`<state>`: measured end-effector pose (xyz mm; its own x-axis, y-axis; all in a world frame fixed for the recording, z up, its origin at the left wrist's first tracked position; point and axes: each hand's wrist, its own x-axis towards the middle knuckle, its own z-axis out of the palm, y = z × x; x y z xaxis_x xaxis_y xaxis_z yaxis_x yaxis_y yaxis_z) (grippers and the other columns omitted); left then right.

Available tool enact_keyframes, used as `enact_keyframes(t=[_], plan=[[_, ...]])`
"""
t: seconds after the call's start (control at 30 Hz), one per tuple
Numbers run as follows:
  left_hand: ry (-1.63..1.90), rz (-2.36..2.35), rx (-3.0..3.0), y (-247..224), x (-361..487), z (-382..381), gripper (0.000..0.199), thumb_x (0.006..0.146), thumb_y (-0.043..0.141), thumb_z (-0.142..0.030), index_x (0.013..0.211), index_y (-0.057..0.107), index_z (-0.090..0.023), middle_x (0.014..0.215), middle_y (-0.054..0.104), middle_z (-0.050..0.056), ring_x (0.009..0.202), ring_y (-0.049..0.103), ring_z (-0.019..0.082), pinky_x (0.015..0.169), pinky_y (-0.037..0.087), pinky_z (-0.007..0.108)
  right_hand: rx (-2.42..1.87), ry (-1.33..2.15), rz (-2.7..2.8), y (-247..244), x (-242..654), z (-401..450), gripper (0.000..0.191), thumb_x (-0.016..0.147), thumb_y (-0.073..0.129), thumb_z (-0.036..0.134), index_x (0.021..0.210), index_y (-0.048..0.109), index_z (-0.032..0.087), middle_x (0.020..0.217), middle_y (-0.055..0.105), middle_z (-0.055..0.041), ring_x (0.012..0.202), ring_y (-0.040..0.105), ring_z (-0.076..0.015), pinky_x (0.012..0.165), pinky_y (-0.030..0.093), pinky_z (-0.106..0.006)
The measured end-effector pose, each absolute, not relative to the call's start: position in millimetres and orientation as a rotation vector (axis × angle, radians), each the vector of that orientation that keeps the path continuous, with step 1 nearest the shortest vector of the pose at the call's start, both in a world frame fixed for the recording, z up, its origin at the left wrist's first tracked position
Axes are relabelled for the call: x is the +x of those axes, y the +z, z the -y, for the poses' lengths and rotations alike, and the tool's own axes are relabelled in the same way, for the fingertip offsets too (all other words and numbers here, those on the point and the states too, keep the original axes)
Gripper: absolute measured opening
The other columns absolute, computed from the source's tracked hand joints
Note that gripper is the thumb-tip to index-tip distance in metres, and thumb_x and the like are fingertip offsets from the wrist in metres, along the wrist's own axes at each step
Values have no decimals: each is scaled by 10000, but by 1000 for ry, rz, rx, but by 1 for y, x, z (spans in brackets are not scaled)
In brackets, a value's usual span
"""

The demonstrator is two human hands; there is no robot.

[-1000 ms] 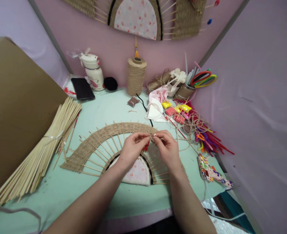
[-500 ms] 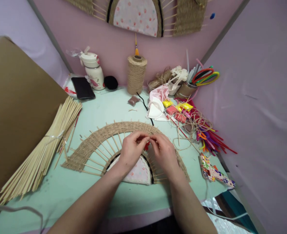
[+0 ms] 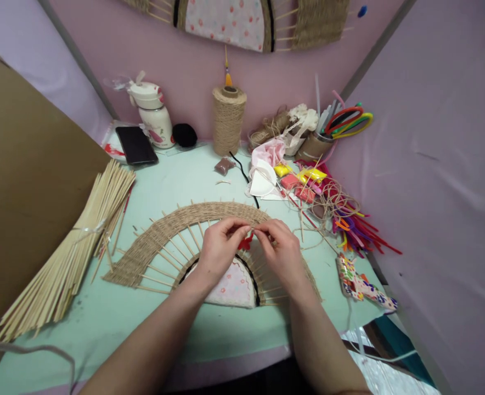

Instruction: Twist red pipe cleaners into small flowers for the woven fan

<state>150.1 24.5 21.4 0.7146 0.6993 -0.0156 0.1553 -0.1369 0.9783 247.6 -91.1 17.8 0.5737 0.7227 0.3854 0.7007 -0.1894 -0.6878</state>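
Over the right part of a woven fan-shaped piece (image 3: 160, 236), my left hand (image 3: 221, 247) and my right hand (image 3: 279, 249) are pinched close together, fingertips almost meeting. Between and just below the fingertips shows a small red piece (image 3: 246, 241); both hands seem to hold it by its upper end, which is too small to make out. The fan lies flat on the pale green table, with thin sticks radiating from a white half-circle centre (image 3: 234, 285) edged in black. My wrists cover part of its right side.
Bundled sticks (image 3: 69, 247) lie left beside a cardboard sheet (image 3: 28, 164). Behind stand a bottle (image 3: 157, 123) and a twine spool (image 3: 229, 123). At right are clay packets (image 3: 311, 175), pipe cleaners (image 3: 360, 233), a tin of tools (image 3: 314, 148) and a patterned glue gun (image 3: 361, 285).
The fingertips have drawn slightly apart, and more of the red piece shows beneath them. The view has shifted a little.
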Motion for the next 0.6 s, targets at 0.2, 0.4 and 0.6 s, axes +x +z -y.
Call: enact_keyframes(t=[0.2,0.4,0.6], plan=[[372,-718,2303,6,146,-31,257,847,562,-176,1088,650,-160,1078,612,117,1075,512,267,940,417,409,-1926,21,1017,16,254,93,107,887,560,218,804,628,212,803,655,-25,785,587,-179,721,452,-321],[246,-725,2408,-1,146,-28,89,806,622,-213,879,661,-182,1024,549,103,1048,456,279,909,408,427,-1889,127,992,12,252,91,102,874,567,237,808,642,218,830,668,-33,796,596,-186,728,459,-325],[375,-602,2152,7,147,-32,53,800,575,-176,791,622,-197,966,600,62,1002,526,234,900,411,387,-1826,234,925,15,254,90,111,857,580,251,790,656,207,803,661,-29,775,591,-177,736,461,-323]])
